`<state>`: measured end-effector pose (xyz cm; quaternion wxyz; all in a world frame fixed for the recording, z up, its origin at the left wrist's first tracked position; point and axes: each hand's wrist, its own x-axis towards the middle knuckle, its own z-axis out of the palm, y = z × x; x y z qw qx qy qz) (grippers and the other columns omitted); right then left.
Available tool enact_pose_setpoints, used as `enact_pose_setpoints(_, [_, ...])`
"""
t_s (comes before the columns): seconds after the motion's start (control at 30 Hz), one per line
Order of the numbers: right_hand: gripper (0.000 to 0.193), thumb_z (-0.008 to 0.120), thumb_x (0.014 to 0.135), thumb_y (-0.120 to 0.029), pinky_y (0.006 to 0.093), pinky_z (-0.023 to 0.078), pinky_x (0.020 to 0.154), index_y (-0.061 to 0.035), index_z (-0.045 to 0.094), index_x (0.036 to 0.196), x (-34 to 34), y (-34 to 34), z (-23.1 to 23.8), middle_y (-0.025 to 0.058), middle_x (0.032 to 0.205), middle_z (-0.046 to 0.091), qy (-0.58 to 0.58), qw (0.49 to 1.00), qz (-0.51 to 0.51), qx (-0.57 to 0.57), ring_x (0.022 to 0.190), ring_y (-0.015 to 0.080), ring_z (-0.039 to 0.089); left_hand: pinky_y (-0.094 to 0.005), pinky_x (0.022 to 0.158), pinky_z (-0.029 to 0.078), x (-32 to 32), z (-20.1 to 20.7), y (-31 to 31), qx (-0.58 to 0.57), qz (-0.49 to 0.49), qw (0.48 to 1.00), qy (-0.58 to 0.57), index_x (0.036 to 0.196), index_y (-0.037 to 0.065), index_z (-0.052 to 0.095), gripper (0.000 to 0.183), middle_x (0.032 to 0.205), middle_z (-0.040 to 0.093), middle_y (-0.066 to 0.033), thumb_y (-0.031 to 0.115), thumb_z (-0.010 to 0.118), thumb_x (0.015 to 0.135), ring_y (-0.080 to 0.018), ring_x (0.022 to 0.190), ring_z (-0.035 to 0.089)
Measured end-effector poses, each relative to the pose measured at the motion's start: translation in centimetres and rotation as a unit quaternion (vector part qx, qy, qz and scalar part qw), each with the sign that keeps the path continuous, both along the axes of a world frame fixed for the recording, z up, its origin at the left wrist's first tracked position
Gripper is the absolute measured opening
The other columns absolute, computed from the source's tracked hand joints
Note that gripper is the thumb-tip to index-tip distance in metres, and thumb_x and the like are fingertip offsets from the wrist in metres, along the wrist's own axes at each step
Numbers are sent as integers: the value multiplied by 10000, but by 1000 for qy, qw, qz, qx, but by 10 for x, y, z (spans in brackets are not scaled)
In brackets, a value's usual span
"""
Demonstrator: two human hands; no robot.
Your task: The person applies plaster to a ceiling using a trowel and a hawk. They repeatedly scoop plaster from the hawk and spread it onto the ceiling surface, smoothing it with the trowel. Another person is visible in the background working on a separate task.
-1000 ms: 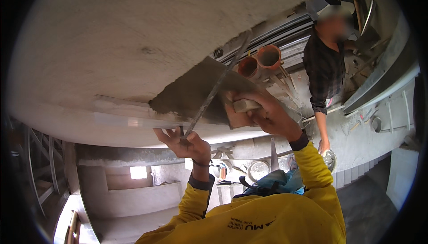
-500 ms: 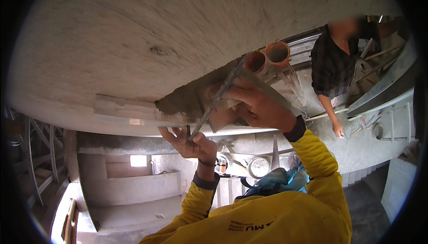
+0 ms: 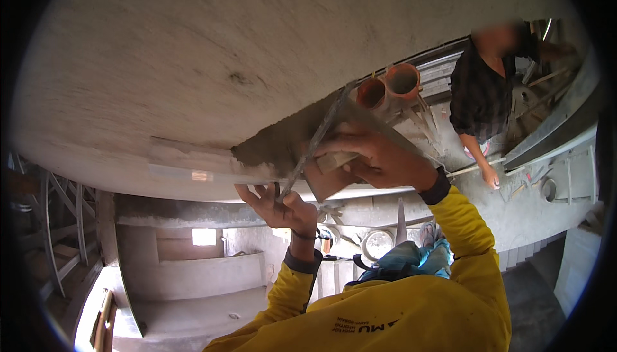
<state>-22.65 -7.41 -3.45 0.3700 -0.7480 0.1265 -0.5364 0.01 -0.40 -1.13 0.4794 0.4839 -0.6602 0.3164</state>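
My right hand is closed around the pale handle of a flat trowel, just below a dark wet mortar patch on the grey plastered surface. A long thin mortar-spattered bar slants across in front of the patch. My left hand grips its lower end between thumb and forefinger, the other fingers reaching up toward the surface's lower edge. The right hand's fingers pass close behind the bar and partly hide the trowel handle. A pale flat strip lies along that edge, to the left of the patch.
Two orange buckets stand beyond the plastered surface. At the right a person in a dark checked shirt is close to loose lengths of wood and tools. Metal framework rises at far left. Round tubs are below, near my legs.
The whole view has shifted slightly, with the scene a little lower and to the right. Both hands keep their holds, and the trowel's lower corner shows more plainly below the bar.
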Motion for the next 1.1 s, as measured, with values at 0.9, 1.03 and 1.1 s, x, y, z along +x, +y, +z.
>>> enact_pose_setpoints(0.9, [634,669,805,13,440,435,1042,-157,548,1403,29,-69,-14,141,1274,588,-113,991,-56,34,1192,326,564,-478,1059,448,-13,5,1,26,28,999,18,1349,-29,452,610,1499,402,-282,497,295,1084,-403,1359,453])
enact_pose_setpoints(1.03, [628,652,797,38,439,440,1028,-155,568,1389,22,-43,0,134,1198,602,-57,997,-33,-37,1151,324,570,-472,1045,465,-11,6,7,17,65,998,11,1399,-31,426,641,1486,421,-281,509,293,1081,-407,1345,467])
enact_pose_setpoints(1.1, [625,647,795,46,442,442,1017,-158,579,1381,11,-28,1,125,1156,605,-11,997,-25,-69,1132,324,569,-469,1040,472,-9,6,9,14,82,997,-5,1411,-37,416,644,1485,423,-280,504,300,1081,-404,1343,469])
